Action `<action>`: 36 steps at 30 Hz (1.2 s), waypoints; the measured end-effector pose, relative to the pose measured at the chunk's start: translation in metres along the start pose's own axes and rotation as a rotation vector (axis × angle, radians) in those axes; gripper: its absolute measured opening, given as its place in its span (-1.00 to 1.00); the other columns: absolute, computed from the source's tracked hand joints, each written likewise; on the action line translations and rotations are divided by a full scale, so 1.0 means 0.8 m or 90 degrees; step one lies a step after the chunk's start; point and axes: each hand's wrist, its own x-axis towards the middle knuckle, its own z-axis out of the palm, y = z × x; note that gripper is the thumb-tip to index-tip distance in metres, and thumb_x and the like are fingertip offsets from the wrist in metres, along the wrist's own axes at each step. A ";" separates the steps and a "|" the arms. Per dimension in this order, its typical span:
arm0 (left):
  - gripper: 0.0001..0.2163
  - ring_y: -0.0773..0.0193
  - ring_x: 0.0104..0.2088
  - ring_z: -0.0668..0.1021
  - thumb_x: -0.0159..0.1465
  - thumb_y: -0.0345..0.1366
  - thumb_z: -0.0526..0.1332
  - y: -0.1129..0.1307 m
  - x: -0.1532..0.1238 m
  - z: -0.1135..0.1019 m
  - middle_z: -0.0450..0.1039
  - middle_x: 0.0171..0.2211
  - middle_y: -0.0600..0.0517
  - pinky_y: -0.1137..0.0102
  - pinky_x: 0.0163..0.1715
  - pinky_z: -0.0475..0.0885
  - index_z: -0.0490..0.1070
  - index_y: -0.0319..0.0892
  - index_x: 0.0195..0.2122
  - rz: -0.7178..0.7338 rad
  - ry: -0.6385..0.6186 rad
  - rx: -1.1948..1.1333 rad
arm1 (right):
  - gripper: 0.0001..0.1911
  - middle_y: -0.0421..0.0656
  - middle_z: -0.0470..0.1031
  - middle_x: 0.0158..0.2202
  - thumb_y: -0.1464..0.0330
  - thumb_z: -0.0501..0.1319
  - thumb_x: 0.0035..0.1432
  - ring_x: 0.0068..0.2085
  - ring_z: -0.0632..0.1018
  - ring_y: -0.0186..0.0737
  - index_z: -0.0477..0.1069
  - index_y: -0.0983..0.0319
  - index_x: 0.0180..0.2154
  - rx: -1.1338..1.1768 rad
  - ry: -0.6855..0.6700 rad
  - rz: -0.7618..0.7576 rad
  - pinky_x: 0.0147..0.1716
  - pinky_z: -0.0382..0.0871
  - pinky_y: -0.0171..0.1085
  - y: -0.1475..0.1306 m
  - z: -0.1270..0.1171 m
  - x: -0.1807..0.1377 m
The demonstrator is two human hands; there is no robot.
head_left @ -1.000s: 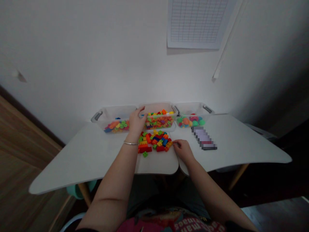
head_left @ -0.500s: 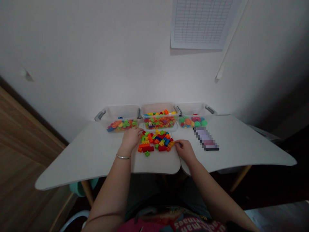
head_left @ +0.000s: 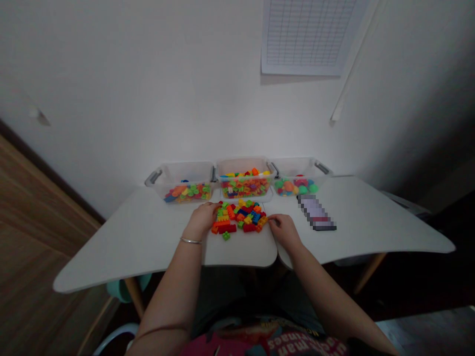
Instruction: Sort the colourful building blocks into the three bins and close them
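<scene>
A pile of toy building bricks point(head_left: 243, 216) in red, orange, yellow, green and blue lies on the white table. My left hand point(head_left: 202, 218), with a silver bangle at the wrist, rests at the pile's left edge. Its fingers reach towards the bricks, and the fingertips are partly hidden. On the opposite side, my right hand point(head_left: 285, 230) has its fingers bent loosely, with a gap showing between them. Their tips touch or nearly touch a yellow-orange brick point(head_left: 263, 221). A single green brick point(head_left: 226, 236) lies at the near side of the pile.
Behind the pile stand three clear bins: the left bin point(head_left: 185, 170) and middle bin point(head_left: 243, 165) hold small coloured pieces, the right bin point(head_left: 297, 167) round ones. A phone point(head_left: 316, 212) lies to the right on the white table point(head_left: 141, 247). A printed sheet point(head_left: 302, 39) hangs on the wall.
My left hand has drawn slightly back towards me, its fingers lower along the pile's left edge. My right hand and the bricks look unmoved.
</scene>
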 end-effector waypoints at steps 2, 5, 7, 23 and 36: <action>-0.62 0.18 -0.06 0.56 0.33 -0.36 0.00 0.005 -0.004 -0.005 0.52 -0.04 -0.11 0.34 -0.04 0.41 0.42 -0.04 0.11 -0.014 0.001 0.030 | -0.74 -0.07 0.60 -0.22 0.35 0.15 0.13 -0.12 0.52 -0.12 0.58 0.24 -0.22 -0.004 0.003 0.000 -0.03 0.31 -0.18 -0.001 0.000 0.000; -0.65 0.12 -0.11 0.57 0.34 -0.32 -0.02 0.015 -0.011 -0.014 0.54 -0.11 -0.12 0.30 -0.15 0.44 0.46 -0.06 0.04 -0.035 0.024 0.078 | -0.75 -0.07 0.60 -0.23 0.36 0.15 0.13 -0.13 0.51 -0.12 0.58 0.25 -0.23 -0.002 0.007 0.000 -0.03 0.31 -0.17 -0.003 -0.001 -0.001; -0.69 0.08 -0.14 0.57 0.34 -0.30 -0.01 0.020 -0.014 -0.018 0.54 -0.15 -0.13 0.29 -0.20 0.45 0.48 -0.10 -0.04 -0.052 0.042 0.103 | -0.75 -0.07 0.60 -0.23 0.36 0.14 0.14 -0.13 0.51 -0.11 0.58 0.25 -0.23 0.004 0.006 0.001 -0.04 0.31 -0.17 -0.004 -0.003 -0.001; -0.82 0.28 -0.25 0.54 0.23 -0.25 0.19 0.051 0.026 -0.028 0.52 -0.19 -0.02 0.38 -0.24 0.47 0.48 -0.15 -0.18 -0.007 0.544 -0.483 | -0.75 -0.08 0.60 -0.24 0.36 0.15 0.14 -0.14 0.51 -0.11 0.58 0.24 -0.23 0.011 0.003 0.010 -0.05 0.31 -0.18 -0.003 -0.006 0.001; -0.75 0.08 -0.01 0.44 0.29 -0.22 0.15 0.071 0.076 -0.075 0.55 -0.10 -0.03 0.18 0.08 0.25 0.50 -0.08 -0.06 -0.084 0.550 -0.211 | -0.74 -0.10 0.60 -0.18 0.37 0.14 0.15 -0.09 0.51 -0.13 0.58 0.23 -0.20 0.020 -0.012 0.021 -0.02 0.30 -0.20 -0.002 -0.009 0.001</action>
